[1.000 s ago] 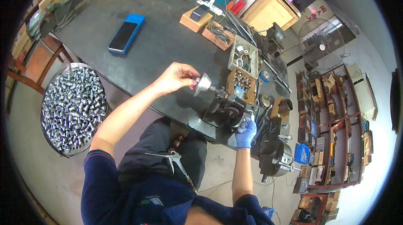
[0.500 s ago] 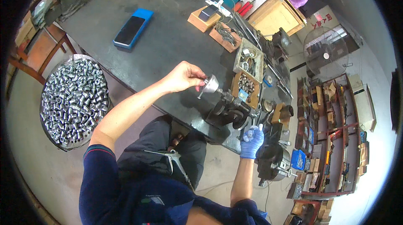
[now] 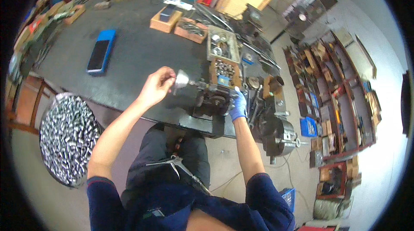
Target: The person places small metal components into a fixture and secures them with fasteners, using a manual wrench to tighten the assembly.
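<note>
My bare left hand is closed in a pinch at the open face of a silver cone-shaped metal cup. Whatever small thing lies between the fingertips is hidden. The cup sits on a shaft at the left end of a dark bench-mounted machine with a round wheel. At the machine's right end is my right hand in a blue glove; its fingers are blurred and partly hidden against the metal. An air blow gun with a long nozzle lies across my lap.
Left of the bench stands a round container heaped with metal sleeves. On the dark bench lie a blue-and-black device, a box of small metal parts and a tray of rings. Another machine and shelves are to the right.
My view has swung, so the bench appears further left. My right hand has come up from beside the bench's near edge to the machine's right end. My left hand stays at the cup.
</note>
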The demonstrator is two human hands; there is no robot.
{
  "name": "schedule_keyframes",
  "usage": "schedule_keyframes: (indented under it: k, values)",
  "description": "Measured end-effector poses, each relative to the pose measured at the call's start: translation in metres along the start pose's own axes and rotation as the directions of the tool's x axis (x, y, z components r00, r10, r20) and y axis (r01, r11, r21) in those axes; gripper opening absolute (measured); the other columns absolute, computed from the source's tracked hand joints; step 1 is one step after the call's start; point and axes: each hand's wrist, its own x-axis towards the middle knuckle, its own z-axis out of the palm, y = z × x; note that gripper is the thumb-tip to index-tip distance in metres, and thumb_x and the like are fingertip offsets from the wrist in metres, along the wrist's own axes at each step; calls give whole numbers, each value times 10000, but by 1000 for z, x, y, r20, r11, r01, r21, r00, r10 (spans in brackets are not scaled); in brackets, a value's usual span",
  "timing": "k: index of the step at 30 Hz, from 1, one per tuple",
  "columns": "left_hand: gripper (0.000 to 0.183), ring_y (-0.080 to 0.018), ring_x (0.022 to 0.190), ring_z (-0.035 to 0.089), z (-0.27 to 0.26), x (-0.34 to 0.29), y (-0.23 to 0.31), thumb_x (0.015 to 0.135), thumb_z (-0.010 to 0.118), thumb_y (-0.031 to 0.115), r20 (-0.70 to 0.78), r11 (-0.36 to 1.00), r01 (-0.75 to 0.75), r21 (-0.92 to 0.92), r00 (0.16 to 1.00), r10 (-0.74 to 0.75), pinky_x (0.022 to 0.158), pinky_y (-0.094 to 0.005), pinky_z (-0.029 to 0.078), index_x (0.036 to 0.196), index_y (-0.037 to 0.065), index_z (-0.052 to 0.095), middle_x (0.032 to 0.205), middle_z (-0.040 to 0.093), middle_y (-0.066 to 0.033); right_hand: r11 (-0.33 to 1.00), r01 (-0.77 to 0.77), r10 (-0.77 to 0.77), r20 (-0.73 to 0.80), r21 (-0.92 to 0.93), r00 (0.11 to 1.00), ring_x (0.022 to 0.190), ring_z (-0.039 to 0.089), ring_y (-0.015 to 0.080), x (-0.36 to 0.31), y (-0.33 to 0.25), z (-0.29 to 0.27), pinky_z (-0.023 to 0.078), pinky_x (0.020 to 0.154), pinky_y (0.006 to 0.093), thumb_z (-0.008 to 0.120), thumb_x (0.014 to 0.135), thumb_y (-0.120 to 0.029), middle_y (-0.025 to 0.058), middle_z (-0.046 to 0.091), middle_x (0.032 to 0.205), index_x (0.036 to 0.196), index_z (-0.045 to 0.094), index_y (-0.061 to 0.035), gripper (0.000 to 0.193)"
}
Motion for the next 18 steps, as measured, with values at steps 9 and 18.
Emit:
schedule_keyframes:
  k: [9, 18]
  values:
    - [501, -136, 371, 470, 13, 10, 10, 955, 337, 385, -94, 899, 329, 289, 944, -315, 395, -303, 386, 716, -11, 528, 465, 462, -46, 999, 29, -31, -54, -20, 998, 342, 387, 89, -12, 7, -13, 268, 311, 220, 641, 806, -328, -23, 466, 476, 610, 541, -110, 310]
    - [461, -85, 355, 394, 7, 16, 11, 926, 434, 389, -70, 875, 475, 94, 880, -470, 302, -239, 272, 670, 13, 510, 465, 423, -9, 962, 271, -273, -67, -33, 960, 376, 386, 48, 10, -50, 36, 264, 307, 199, 601, 836, -275, -35, 478, 522, 702, 557, -118, 211]
